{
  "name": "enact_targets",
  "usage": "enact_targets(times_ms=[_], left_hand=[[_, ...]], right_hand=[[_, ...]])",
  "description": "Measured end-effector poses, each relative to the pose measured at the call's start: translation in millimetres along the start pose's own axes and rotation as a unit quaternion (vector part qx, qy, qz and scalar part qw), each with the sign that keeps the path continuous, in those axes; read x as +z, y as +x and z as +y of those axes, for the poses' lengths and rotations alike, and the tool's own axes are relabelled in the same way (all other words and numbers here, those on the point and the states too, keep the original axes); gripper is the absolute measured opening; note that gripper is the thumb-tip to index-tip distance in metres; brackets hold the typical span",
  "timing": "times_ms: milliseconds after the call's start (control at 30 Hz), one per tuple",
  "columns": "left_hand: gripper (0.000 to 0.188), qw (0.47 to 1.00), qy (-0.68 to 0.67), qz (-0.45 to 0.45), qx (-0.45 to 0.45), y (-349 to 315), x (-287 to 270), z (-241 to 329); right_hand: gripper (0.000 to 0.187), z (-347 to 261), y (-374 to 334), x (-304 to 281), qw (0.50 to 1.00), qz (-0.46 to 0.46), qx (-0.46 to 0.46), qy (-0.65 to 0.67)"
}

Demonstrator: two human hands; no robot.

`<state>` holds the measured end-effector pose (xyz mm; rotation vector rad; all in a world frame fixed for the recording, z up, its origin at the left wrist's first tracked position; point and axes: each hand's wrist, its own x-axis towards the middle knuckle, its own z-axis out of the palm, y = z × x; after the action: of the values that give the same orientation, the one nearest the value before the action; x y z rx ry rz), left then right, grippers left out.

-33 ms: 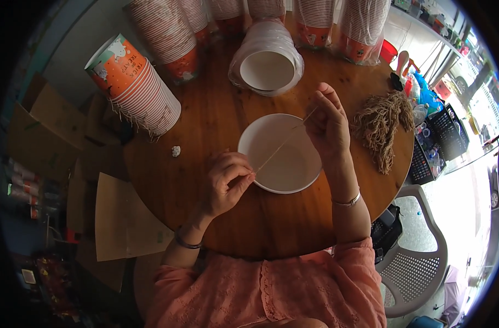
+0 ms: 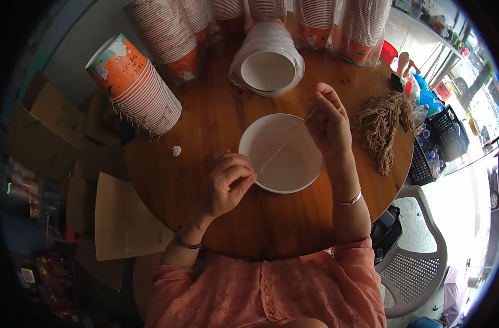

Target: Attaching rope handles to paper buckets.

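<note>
A thin strand of tan twine [image 2: 280,150] is stretched between my two hands, slanting up to the right. My left hand [image 2: 230,183] pinches its lower end beside the near left rim of a white paper tub [image 2: 257,134]. At the upper end, the fingertips of my right hand [image 2: 329,119] are closed on the twine, above the tub's right side. The tub stands upright on the round wooden table [image 2: 216,109], and its inside looks bare. A frayed bundle of tan twine [image 2: 383,128] lies right of my right hand.
A leaning stack of orange-printed paper tubs [image 2: 134,82], twine hanging from it, stands at left. Plastic-wrapped tub stacks [image 2: 364,33] line the far edge. A wrapped white tub [image 2: 267,71] faces me. A white lump [image 2: 176,151] lies left; a grey chair [image 2: 413,268] stands right.
</note>
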<state>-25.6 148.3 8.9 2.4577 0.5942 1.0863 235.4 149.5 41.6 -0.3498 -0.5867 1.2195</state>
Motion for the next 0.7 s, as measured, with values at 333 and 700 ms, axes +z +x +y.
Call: enact_targets(times_ms=[333, 700], left_hand=[[0.022, 0.995, 0.042, -0.057, 0.071, 0, -7, 8], [0.025, 0.988, 0.15, 0.025, 0.034, 5, -40, -20]], right_hand=[[0.01, -21, 13, -32, 0.952, 0.1, -0.055, -0.286], [0.03, -28, -16, -1, 0.761, -0.143, -0.07, -0.629]])
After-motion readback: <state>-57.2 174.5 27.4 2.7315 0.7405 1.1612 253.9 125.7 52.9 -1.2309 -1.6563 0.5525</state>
